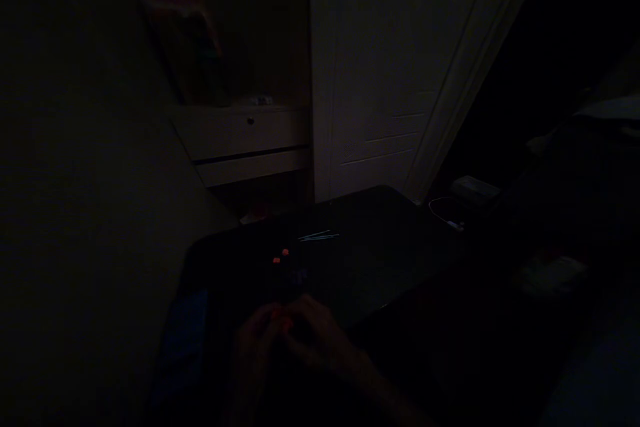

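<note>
In very dim light, my left hand [257, 330] and my right hand [317, 330] come together over the near part of a dark table [380, 240]. Their fingers are closed around a small orange-red piece [287, 324], whose kind I cannot make out. Just beyond the hands lie faint purplish bits [299, 275]. Farther off rest two small orange-red pieces [277, 259], side by side. To their right are several thin pale sticks [319, 236], lying nearly parallel.
A dark blue flat item [183, 327] lies at the table's left. Behind stand a drawer unit [270, 133] and a pale panelled door [375, 80]. On the floor at right are a white cable [440, 213] and a pale box [475, 190].
</note>
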{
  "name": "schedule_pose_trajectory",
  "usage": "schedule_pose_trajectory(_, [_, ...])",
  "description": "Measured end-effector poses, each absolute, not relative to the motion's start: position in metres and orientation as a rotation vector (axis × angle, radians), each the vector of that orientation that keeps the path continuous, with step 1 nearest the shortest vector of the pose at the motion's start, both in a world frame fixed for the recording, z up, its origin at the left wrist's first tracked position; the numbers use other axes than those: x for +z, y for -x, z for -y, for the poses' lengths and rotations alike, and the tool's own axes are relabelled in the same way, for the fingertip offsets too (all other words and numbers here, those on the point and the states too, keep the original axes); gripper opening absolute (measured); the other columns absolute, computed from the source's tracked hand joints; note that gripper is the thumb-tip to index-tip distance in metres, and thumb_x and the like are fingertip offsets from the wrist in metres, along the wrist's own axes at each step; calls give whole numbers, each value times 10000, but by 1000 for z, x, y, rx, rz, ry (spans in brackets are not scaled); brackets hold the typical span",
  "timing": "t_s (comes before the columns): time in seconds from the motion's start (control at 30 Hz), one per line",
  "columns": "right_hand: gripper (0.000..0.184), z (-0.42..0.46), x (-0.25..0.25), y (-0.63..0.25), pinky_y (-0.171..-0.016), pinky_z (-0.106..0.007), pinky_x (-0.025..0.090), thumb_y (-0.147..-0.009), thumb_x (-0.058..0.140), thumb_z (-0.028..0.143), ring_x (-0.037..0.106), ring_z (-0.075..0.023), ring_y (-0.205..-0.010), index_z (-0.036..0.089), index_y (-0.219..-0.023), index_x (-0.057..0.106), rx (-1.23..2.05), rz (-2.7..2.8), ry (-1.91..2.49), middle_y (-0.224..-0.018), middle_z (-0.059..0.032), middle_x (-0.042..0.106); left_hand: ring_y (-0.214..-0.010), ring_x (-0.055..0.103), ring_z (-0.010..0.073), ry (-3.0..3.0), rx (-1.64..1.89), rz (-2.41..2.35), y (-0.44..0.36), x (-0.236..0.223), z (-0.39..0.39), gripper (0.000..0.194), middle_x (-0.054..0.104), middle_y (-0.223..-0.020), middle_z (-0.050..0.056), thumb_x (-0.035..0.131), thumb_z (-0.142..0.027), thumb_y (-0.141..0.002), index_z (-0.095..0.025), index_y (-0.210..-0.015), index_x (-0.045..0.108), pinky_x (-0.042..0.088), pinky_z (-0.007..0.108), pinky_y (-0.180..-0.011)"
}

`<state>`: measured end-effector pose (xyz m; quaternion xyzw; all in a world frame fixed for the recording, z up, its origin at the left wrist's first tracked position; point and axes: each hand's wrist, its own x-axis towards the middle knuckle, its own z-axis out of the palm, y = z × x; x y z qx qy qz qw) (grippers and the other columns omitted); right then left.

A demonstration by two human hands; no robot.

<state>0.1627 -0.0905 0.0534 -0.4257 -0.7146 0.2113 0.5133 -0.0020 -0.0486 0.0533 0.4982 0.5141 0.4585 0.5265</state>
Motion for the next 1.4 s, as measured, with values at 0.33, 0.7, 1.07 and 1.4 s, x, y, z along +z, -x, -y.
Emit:
schedule_pose_trajectory(0.33, [332, 87, 41, -161, -770, -268, 548, -869, 817, 274, 708, -185, -864, 208, -1170, 694, 690, 1514, 1126, -1010, -40, 761, -856, 798, 328, -1330, 993, -1214, -3, 73, 49, 435, 848, -870, 113, 794, -573, -691, -168, -843, 848, 655, 399, -798])
schedule_pose_trajectory(0.7, [185, 85, 43, -158, -787, -272, 558, -920, 766, 292, 730, -191, -824, 197, -1079, 768, 602, 1463, 1146, -965, -54, 792, -964, 778, 297, -1527, 981, -1163, -1, 67, 49, 454, 833, -1009, 96, 649, -583, -862, -184, -976, 832, 627, 390, -909])
schedule_pose_trajectory(1.07, [88, 87, 45, -160, -717, -269, 529, -935, 710, 249, 712, -195, -775, 170, -961, 738, 595, 1493, 1224, -897, -64, 772, -1070, 782, 321, -1510, 986, -1135, -9, 62, 52, 426, 833, -1128, 119, 765, -506, -765, -191, -1045, 827, 630, 417, -964])
schedule_pose_trajectory(1.4, [285, 87, 46, -163, -752, -297, 562, -912, 691, 255, 701, -192, -787, 201, -1187, 744, 516, 1516, 1114, -934, -62, 760, -1075, 789, 355, -1353, 991, -1180, -8, 61, 52, 524, 835, -1137, 134, 825, -487, -682, -156, -1088, 798, 665, 434, -921])
